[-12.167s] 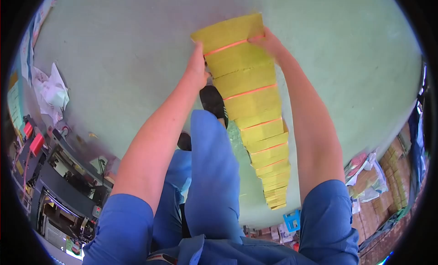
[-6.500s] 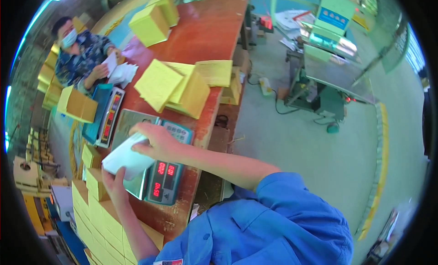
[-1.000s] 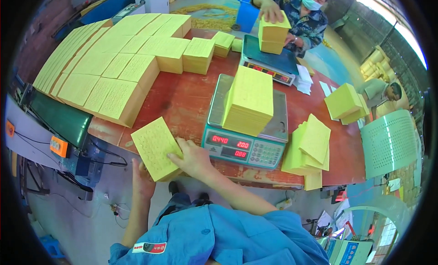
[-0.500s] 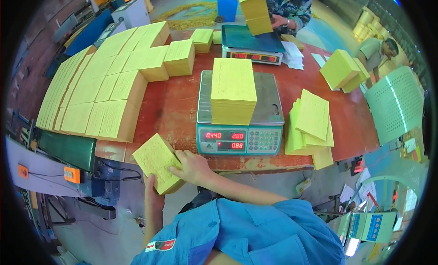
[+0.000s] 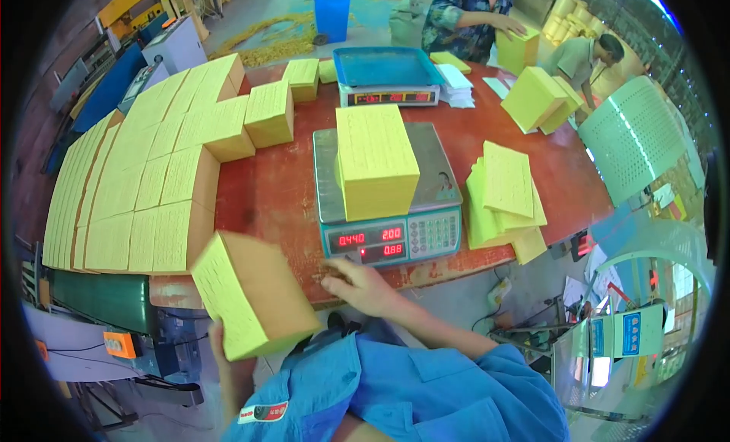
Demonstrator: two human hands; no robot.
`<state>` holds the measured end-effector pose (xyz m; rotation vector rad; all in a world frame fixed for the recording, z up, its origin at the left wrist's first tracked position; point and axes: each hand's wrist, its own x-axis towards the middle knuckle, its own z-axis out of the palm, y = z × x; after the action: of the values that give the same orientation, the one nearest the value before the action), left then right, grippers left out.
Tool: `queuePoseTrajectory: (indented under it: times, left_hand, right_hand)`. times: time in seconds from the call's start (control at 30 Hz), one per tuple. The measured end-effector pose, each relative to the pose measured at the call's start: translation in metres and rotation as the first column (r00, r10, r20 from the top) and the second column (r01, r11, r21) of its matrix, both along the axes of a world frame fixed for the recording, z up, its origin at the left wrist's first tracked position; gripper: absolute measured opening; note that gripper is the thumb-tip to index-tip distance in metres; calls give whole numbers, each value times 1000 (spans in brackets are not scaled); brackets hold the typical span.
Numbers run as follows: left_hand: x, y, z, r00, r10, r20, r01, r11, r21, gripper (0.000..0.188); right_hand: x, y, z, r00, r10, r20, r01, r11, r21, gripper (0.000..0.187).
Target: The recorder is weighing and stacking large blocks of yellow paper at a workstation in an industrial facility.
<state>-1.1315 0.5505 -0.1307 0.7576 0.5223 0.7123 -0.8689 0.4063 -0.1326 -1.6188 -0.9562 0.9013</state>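
Observation:
A thick stack of yellow paper sheets [image 5: 262,305] hangs tilted at the table's near left edge, its brown side facing right. My left hand [image 5: 220,343] grips it from the lower left; most of those fingers are hidden behind the stack. Apart from it, my right hand [image 5: 359,287] is in front of the digital scale [image 5: 449,244], fingers loosely stretched out and holding nothing. Another yellow stack [image 5: 378,164] rests on the scale's metal plate, under lit red digits.
Many yellow stacks [image 5: 152,191] stand in rows on the left of the red table [image 5: 296,160]. Loose yellow sheets [image 5: 506,191] lie right of the scale. Across the table, a person in camouflage sleeves [image 5: 464,20] has a hand on a stack, near a second scale [image 5: 388,69]; another person [image 5: 582,62] bends at the right.
My right hand has let go of the stack and moved right. The stack in my left hand has turned and tipped. Across the table, the co-worker has carried a stack rightward off the second scale.

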Motion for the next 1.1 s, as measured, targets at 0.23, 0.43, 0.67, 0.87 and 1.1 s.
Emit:
queuePoseTrajectory:
  times: [0.23, 0.43, 0.67, 0.87, 1.1]
  left_hand:
    - [188, 51, 143, 958, -269, 102, 243, 945, 218, 58]
    - [322, 60, 186, 855, -459, -240, 513, 817, 262, 62]
    - [330, 61, 163, 837, -391, -382, 499, 832, 242, 60]
    - [328, 57, 158, 824, -315, -471, 476, 835, 275, 63]
    - [337, 49, 154, 847, -305, -436, 473, 806, 355, 65]
  right_hand:
    - [97, 5, 143, 934, -123, -335, 225, 932, 283, 51]
    - [200, 14, 153, 874, -353, -333, 426, 886, 181, 40]
    - [202, 14, 126, 876, -381, -295, 430, 894, 123, 35]
    - [199, 15, 112, 886, -406, -226, 452, 864, 220, 36]
    - [199, 19, 91, 838, -534, -113, 544, 800, 252, 36]
